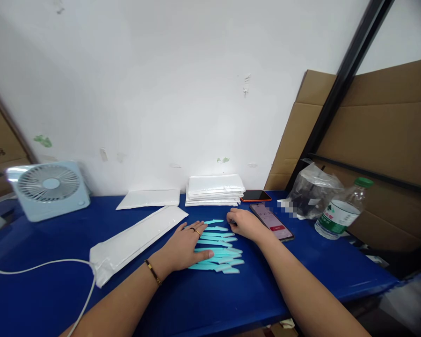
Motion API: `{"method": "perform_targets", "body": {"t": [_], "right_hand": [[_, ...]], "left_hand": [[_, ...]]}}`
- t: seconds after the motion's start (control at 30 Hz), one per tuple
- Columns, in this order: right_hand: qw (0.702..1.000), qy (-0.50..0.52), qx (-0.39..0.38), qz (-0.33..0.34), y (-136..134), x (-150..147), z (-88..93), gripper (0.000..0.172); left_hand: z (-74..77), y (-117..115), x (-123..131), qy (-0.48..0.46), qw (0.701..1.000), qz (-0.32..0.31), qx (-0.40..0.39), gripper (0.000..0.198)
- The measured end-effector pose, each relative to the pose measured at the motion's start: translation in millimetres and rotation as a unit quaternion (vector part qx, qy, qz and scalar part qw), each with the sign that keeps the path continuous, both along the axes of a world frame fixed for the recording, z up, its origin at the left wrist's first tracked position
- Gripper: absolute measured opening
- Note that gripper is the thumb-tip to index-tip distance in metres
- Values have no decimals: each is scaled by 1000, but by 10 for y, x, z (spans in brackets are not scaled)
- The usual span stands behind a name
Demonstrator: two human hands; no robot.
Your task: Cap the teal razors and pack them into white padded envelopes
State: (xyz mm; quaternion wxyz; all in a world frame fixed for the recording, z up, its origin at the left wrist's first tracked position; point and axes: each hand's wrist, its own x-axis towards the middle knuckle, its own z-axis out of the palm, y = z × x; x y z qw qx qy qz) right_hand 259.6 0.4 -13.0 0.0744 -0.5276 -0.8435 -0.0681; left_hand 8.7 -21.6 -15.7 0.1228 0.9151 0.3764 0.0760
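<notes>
Several turquoise eyebrow razors (215, 243) lie side by side on the blue table, their ends pointing right. Across their left ends my left hand (187, 245) rests flat, fingers stretched out and thumb spread over the lower razors. My right hand (243, 223) is just right of the farthest razor, fingers curled together, and no object shows in them. Left of my left hand lies a long white padded envelope (136, 241), slanting across the table.
A stack of white envelopes (214, 189) and another white envelope (149, 199) lie by the wall. Two phones, one dark (255, 195) and one lit (272, 222), are right of the stack. A fan (51, 189) stands left; a water bottle (342, 213) and plastic bag (310, 192) stand right.
</notes>
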Motion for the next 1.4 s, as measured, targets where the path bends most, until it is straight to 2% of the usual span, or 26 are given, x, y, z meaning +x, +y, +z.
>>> {"method": "perform_targets", "body": {"t": [0.23, 0.43, 0.5, 0.7, 0.83, 0.93, 1.1, 1.3, 1.4], "right_hand": [[999, 4, 12, -52, 39, 7, -20, 22], [982, 180, 37, -52, 33, 272, 17, 27], [975, 208, 47, -65, 19, 350, 40, 27], [974, 207, 25, -93, 48, 462, 32, 31], [959, 209, 78, -177, 120, 604, -23, 31], [957, 188, 68, -210, 161, 674, -76, 27], [971, 155, 15, -181, 200, 549, -139, 23], [978, 154, 14, -140, 194, 386, -135, 21], [975, 168, 44, -137, 177, 404, -125, 21]], "left_hand": [[21, -15, -2, 0, 1000, -3, 0, 79], [-6, -2, -14, -3, 1000, -4, -2, 80], [-5, -3, -15, -8, 1000, -5, 0, 80], [15, -12, -21, -8, 1000, -7, -6, 81], [7, -9, -29, -5, 1000, -8, -4, 80], [2, -9, -30, -7, 1000, -8, -5, 80], [9, -14, -22, -14, 1000, -6, -8, 81], [6, -9, -24, -20, 1000, -6, -9, 80], [3, -6, -25, -17, 1000, -8, -10, 80]]}}
